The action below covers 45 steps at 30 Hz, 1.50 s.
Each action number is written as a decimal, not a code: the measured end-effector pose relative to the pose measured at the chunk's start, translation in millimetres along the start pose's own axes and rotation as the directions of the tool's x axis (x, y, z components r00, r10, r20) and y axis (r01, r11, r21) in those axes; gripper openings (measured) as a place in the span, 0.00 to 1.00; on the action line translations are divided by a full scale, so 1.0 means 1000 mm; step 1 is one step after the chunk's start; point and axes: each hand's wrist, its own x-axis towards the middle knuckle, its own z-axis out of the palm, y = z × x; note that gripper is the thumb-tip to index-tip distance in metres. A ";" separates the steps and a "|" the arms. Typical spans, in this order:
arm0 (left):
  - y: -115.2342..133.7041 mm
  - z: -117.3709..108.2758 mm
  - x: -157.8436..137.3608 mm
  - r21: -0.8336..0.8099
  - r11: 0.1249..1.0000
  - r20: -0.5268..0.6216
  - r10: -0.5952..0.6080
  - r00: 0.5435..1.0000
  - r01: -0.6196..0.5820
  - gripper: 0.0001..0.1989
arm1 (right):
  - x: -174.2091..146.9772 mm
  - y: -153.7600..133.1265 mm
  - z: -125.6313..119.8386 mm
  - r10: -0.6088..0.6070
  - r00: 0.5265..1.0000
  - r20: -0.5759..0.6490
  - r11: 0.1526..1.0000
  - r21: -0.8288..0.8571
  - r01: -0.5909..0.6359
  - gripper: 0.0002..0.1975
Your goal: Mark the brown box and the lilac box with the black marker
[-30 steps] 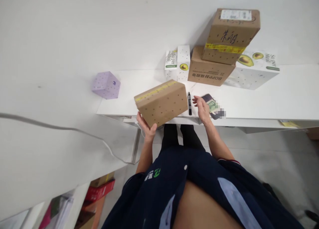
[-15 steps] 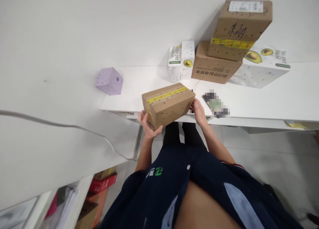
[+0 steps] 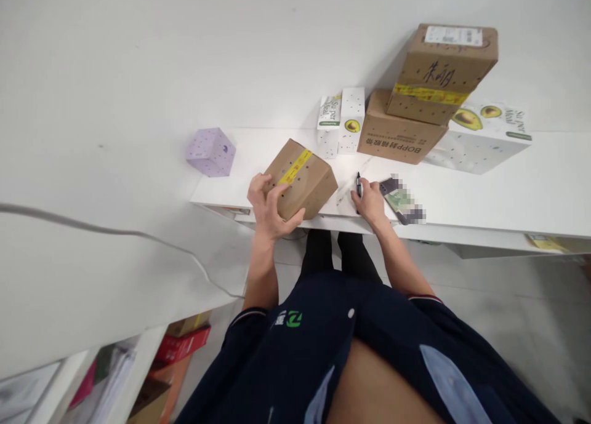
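Note:
A brown cardboard box (image 3: 307,184) with yellow printed tape is in my left hand (image 3: 272,208), tilted at the front of the white desk. My fingers spread over its taped top and left end, with the thumb at its lower front edge. To the right, my right hand (image 3: 370,201) has its fingers closed round a black pen (image 3: 358,185), whose tip points away from me. The pen is low at the desk surface; whether it still touches the desk I cannot tell. Just right of that hand lies a partly blurred phone-like object (image 3: 402,200).
A purple box (image 3: 211,152) stands at the desk's left end. Along the wall are slim white avocado boxes (image 3: 352,122), a carton (image 3: 399,138) with another brown box (image 3: 438,73) on it, and a large white box (image 3: 484,138). A grey cable (image 3: 138,232) runs at left.
My right hand has left the cardboard box and closed on the pen. The box has turned and tipped in my left hand, which now reaches over its top.

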 end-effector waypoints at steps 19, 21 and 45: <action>-0.002 0.005 0.054 0.139 0.929 -0.185 -0.315 0.931 0.342 0.26 | -0.009 -0.007 0.005 -0.046 0.998 0.040 0.972 0.230 0.035 0.32; -0.007 -0.001 0.057 0.100 0.898 -0.146 -0.412 0.899 0.428 0.26 | -0.024 -0.020 0.003 -0.136 0.986 0.094 0.894 0.441 0.081 0.35; 0.010 0.037 -0.003 0.268 0.947 -0.120 -0.147 0.982 0.175 0.19 | 0.029 0.004 0.001 0.049 0.999 0.021 0.999 -0.010 -0.049 0.27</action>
